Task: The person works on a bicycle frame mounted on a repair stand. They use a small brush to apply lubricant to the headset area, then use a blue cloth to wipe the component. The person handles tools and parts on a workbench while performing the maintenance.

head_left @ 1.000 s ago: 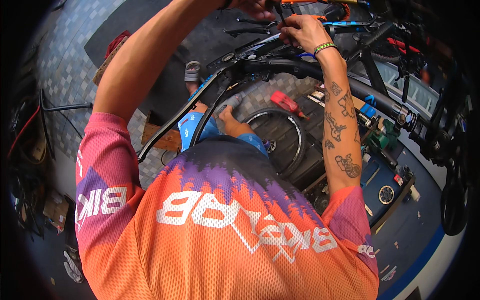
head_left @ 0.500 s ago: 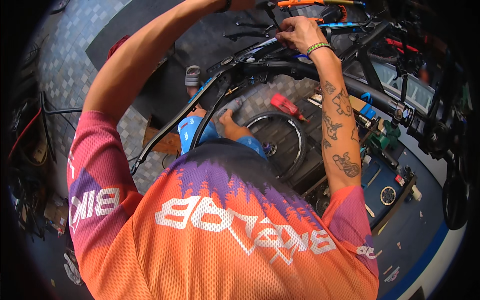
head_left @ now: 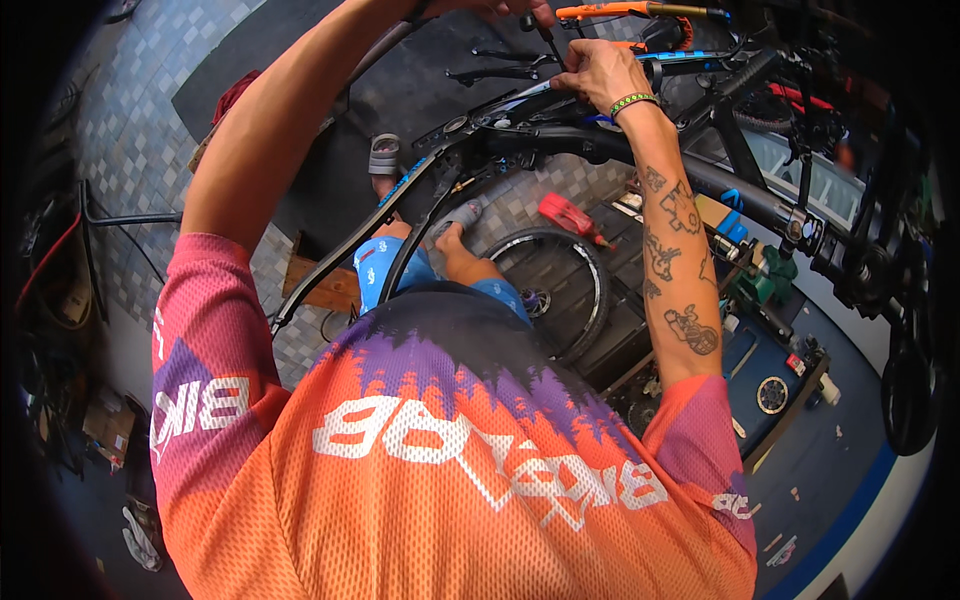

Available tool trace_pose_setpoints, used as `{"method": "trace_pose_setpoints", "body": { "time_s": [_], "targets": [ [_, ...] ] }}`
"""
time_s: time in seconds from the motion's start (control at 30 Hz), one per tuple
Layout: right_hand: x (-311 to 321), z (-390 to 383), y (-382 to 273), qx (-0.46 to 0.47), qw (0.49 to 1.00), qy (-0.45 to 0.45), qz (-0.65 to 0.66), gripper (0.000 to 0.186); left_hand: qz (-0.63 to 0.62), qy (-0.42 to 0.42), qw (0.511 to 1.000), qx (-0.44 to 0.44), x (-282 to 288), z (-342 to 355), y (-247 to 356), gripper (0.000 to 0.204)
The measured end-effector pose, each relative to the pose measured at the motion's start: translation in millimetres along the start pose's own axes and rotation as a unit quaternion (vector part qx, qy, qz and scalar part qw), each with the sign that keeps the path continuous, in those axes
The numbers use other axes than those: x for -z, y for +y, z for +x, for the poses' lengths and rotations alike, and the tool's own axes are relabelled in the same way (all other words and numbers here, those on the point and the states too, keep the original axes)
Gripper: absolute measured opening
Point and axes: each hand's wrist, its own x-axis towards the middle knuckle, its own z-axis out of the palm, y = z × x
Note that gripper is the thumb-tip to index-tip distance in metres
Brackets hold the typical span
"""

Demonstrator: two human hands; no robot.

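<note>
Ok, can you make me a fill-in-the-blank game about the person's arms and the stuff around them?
1. The left hand and right hand, with a thin dark tool close by, are near the picture's ____ edge.
2. The patterned green bracelet is worn on the person's ____ wrist.
3. The container near the bicycle wheel is coloured ____.
4. The person's shorts are mostly ____ with small white marks.

Missing words: top; right; red; blue.
</note>
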Motion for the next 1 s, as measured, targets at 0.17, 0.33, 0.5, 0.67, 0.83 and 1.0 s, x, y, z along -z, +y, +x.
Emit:
{"method": "trace_pose_setpoints", "body": {
  "time_s": [0.17,0.33,0.5,0.67,0.83,1.0],
  "targets": [
    [1,0,-2,0.041,0.998,0.032,-0.021,0.034,0.172,-0.043,0.983,0.040,10,-4,30,0.028],
    [1,-4,2,0.020,0.999,-0.001,0.029,0.028,0.181,-0.134,0.974,-0.011,7,21,-9,0.021],
    [-1,-2,-2,0.025,0.979,-0.024,0.201,0.023,0.282,0.095,0.952,-0.068,-9,47,-31,0.023],
    [9,0,-7,0.035,0.979,-0.022,0.200,0.018,0.159,0.125,0.978,-0.041,3,45,-30,0.022],
    [2,-5,-3,0.006,0.985,-0.002,0.175,0.020,-0.068,0.038,0.995,-0.069,-2,1,-12,0.034],
    [-6,3,5,0.035,0.989,0.044,0.135,0.021,-0.123,-0.046,0.988,-0.086,1,2,-22,0.044]
  ]
}}
